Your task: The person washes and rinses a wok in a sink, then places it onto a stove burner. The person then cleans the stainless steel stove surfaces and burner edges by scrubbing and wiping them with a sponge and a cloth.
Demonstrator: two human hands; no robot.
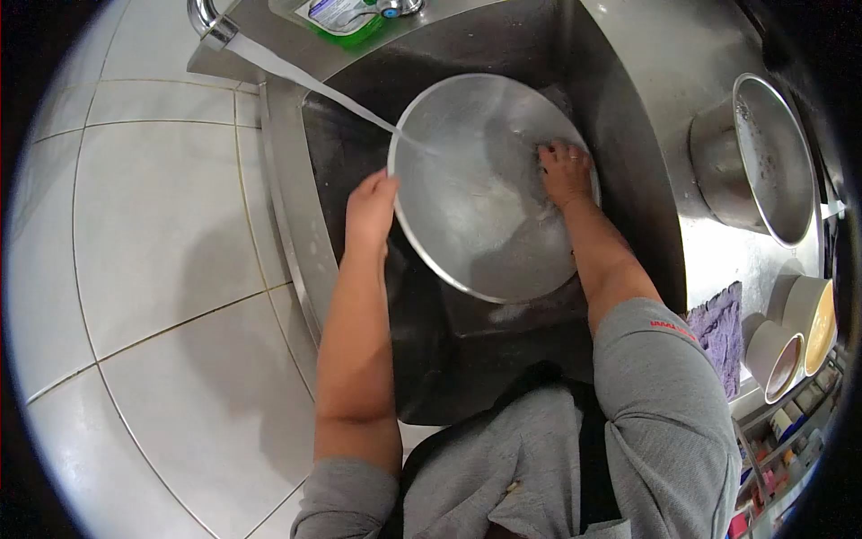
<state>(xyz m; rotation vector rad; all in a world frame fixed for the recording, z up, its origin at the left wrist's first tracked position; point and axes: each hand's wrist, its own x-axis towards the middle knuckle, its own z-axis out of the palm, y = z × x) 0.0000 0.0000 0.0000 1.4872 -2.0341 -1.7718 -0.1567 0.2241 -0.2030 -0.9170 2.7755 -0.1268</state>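
A large round metal bowl [476, 216] sits tilted inside the steel sink. My left hand [370, 207] grips its rim on the left side. Inside the bowl, my right hand [566, 175] lies against the right inner wall with its fingers stretched out and slightly apart. A dark patch shows beside those fingertips; whether it is shadow or some small thing, I cannot make out. Water streams from the faucet [214, 25] and lands in the bowl near its upper left rim.
The steel sink [628, 117] surrounds the bowl. On the right counter stand a metal pot [718, 166], a purple cloth [716, 332] and two round white containers [763, 359]. A bottle of green liquid [355, 31] stands behind the sink. White tiles [162, 216] cover the left side.
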